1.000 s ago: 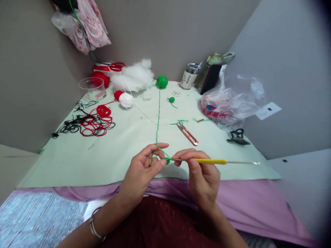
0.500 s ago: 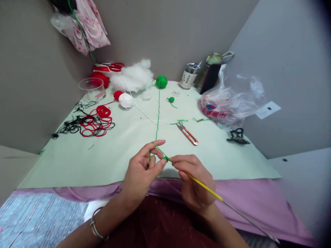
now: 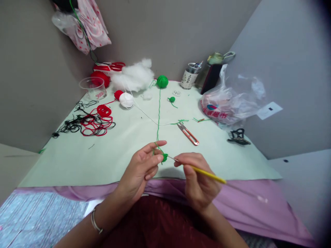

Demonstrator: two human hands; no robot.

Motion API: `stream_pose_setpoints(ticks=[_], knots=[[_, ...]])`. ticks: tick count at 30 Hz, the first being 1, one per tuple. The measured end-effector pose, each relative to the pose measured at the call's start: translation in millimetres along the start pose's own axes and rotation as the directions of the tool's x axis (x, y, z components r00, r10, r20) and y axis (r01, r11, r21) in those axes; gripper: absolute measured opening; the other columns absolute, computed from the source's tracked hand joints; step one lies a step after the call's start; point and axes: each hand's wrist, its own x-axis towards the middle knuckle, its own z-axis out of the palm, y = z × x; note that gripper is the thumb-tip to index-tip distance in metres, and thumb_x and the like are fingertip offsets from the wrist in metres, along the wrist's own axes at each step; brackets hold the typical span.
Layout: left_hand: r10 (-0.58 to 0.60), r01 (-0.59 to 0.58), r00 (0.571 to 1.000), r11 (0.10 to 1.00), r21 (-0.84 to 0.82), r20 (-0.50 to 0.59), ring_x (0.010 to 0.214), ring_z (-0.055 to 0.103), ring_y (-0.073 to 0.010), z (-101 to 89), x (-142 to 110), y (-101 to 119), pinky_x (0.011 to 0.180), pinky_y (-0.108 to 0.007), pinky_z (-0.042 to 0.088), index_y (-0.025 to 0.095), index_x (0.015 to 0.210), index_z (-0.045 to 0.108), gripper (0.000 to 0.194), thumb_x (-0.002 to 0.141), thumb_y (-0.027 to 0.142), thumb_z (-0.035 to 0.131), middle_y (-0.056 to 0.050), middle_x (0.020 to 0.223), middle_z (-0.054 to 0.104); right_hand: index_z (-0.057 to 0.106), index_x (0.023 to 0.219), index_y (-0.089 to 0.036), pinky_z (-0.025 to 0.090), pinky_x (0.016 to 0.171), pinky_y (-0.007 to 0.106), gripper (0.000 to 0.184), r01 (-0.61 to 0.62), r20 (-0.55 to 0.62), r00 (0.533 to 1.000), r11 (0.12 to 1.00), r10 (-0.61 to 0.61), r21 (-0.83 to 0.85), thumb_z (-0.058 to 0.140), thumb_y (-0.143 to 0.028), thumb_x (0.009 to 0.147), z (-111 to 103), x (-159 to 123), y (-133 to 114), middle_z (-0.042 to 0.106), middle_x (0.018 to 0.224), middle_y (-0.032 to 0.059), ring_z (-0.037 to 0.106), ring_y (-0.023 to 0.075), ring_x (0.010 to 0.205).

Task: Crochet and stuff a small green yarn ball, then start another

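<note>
Between the thumb and fingers of my left hand (image 3: 142,163) is pinched a small green crochet piece (image 3: 164,157). Green yarn (image 3: 158,113) runs over that hand's raised index finger and back to a green yarn ball (image 3: 162,81) at the rear of the table. My right hand (image 3: 200,179) grips a crochet hook (image 3: 209,174) by its yellow handle. The hook's thin metal tip reaches the right edge of the green piece. Its long metal rear end is blurred.
Orange thread snips (image 3: 188,133) lie beyond my hands. Tangled black and red yarn (image 3: 94,124) is at left, near a clear cup (image 3: 93,90) and white stuffing (image 3: 134,76). A plastic bag (image 3: 222,103) and black hair claw (image 3: 238,136) stand at right.
My right hand has drawn slightly right, baring the hook's metal shaft. The green piece is turned and shows more fully at my left fingertips, and the left thumb lies higher.
</note>
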Motion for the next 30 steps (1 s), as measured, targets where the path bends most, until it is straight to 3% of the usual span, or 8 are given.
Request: stream_pose_setpoints(ticks=[3,5,12,16,19,22,26,30], knots=[[0.100,-0.099,0.995,0.992,0.080,-0.007,0.049,0.027,0.0016,-0.5,-1.2,-1.3,0.042,-0.016,0.017,0.022,0.112,0.080,0.034,0.079,0.024,0.087,0.003,0.086,0.059,0.075,0.105,-0.023,0.057,0.065,0.030,0.025,-0.195,-0.045,0.975,0.936,0.217,0.292,0.053,-0.012,0.104,1.8,4.8,-1.8,0.070,0.086,0.0024,0.066,0.0146,0.072],[0.139,-0.141,0.990,0.983,0.117,0.028,0.051,0.031,0.0002,-0.6,-1.7,-5.6,0.043,-0.016,0.020,0.024,0.111,0.081,0.031,0.081,0.026,0.087,0.003,0.086,0.061,0.076,0.104,-0.024,0.057,0.066,0.030,0.023,-0.228,-0.001,0.970,0.910,0.244,0.347,0.055,-0.014,0.104,4.6,7.0,-2.1,0.073,0.092,0.0033,0.068,0.0150,0.076],[0.163,-0.162,0.987,0.981,0.106,0.001,0.052,0.033,-0.0005,-1.2,0.7,-16.3,0.044,-0.015,0.025,0.027,0.116,0.081,0.036,0.081,0.030,0.090,0.004,0.083,0.061,0.076,0.120,-0.027,0.060,0.078,0.031,0.033,-0.024,0.034,0.999,1.000,0.025,-0.012,0.061,-0.006,0.099,9.4,-1.4,1.9,0.076,0.104,0.0051,0.072,0.0175,0.093],[0.024,-0.024,1.000,0.999,-0.038,0.012,0.047,0.023,0.0005,-1.2,1.9,-12.4,0.041,-0.014,0.020,0.024,0.123,0.080,0.043,0.081,0.029,0.090,0.006,0.071,0.053,0.076,0.126,-0.025,0.060,0.082,0.032,0.039,0.158,0.113,0.984,0.968,-0.138,-0.195,0.066,-0.004,0.095,4.5,-5.1,4.5,0.074,0.116,0.0092,0.071,0.0197,0.103],[-0.058,0.062,0.997,0.992,-0.113,0.041,0.046,0.019,0.0019,-2.8,3.5,-8.7,0.041,-0.013,0.019,0.019,0.112,0.083,0.034,0.079,0.025,0.090,0.007,0.068,0.050,0.077,0.119,-0.027,0.059,0.077,0.031,0.035,-0.031,0.013,0.999,0.999,0.031,-0.017,0.061,-0.004,0.098,1.5,1.0,3.3,0.075,0.100,0.0042,0.070,0.0167,0.091],[-0.001,0.002,1.000,0.995,-0.102,0.010,0.048,0.026,0.0020,-2.7,4.5,-8.3,0.043,-0.012,0.023,0.021,0.104,0.085,0.028,0.076,0.023,0.091,0.005,0.074,0.057,0.079,0.108,-0.027,0.056,0.069,0.029,0.028,-0.206,-0.016,0.976,0.949,0.215,0.237,0.058,-0.009,0.101,2.5,8.1,1.6,0.073,0.090,0.0014,0.066,0.0144,0.078],[0.091,-0.091,0.996,0.994,0.068,0.009,0.066,0.051,-0.0051,-0.5,3.5,-11.5,0.060,-0.014,0.043,0.024,0.104,0.086,0.026,0.078,0.027,0.091,-0.001,0.084,0.068,0.081,0.105,-0.027,0.057,0.072,0.030,0.024,-0.280,0.053,0.959,0.897,0.279,0.343,0.062,-0.014,0.101,7.4,10.1,2.5,0.078,0.098,0.0026,0.068,0.0149,0.081],[0.152,-0.150,0.988,0.976,0.161,0.002,0.065,0.051,-0.0069,-1.9,2.0,-11.1,0.064,-0.018,0.044,0.024,0.102,0.086,0.020,0.084,0.032,0.086,0.000,0.081,0.068,0.082,0.106,-0.028,0.058,0.071,0.030,0.023,-0.287,0.054,0.957,0.894,0.286,0.344,0.063,-0.016,0.101,7.9,9.1,3.5,0.079,0.098,0.0031,0.070,0.0157,0.082]])
